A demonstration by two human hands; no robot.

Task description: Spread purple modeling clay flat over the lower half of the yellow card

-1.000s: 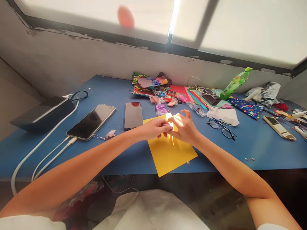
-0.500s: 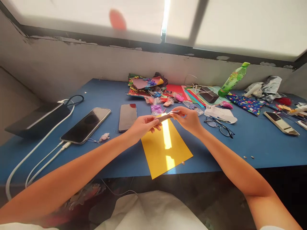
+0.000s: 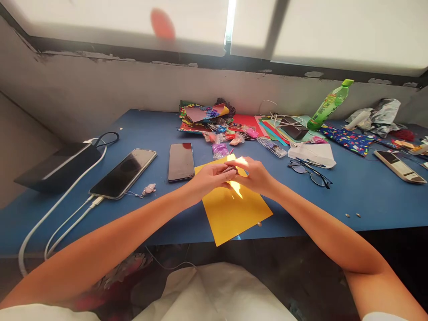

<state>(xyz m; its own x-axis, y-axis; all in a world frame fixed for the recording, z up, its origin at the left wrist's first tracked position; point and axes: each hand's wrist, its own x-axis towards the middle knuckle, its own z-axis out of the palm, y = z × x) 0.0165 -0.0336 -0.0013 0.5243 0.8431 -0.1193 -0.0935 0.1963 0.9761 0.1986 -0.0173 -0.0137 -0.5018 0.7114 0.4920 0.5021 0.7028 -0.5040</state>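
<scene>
Close together over a yellow sheet of paper (image 3: 234,214), my left hand (image 3: 212,179) and my right hand (image 3: 254,175) meet at their fingertips. Both are closed around a small greyish-brown strip (image 3: 230,169). Only a little of it shows between the fingers; its material I cannot make out. The yellow sheet lies on the blue table, its near corner reaching past the front edge. Left of my hands lies a dark phone (image 3: 181,162), flat and face up. A small purple packet (image 3: 220,150) sits just beyond the sheet.
Farther left are a charging phone (image 3: 123,174) with white cables, a small charm (image 3: 148,189) and a dark box (image 3: 56,165). Eyeglasses (image 3: 310,173), a tilted green bottle (image 3: 331,104) and another phone (image 3: 399,166) lie or stand rightward. Craft packets and coloured papers (image 3: 245,120) fill the back.
My hands have drawn together and slightly lower. The strip, stretched out between them before, is now mostly covered by fingers. The view has shifted a little.
</scene>
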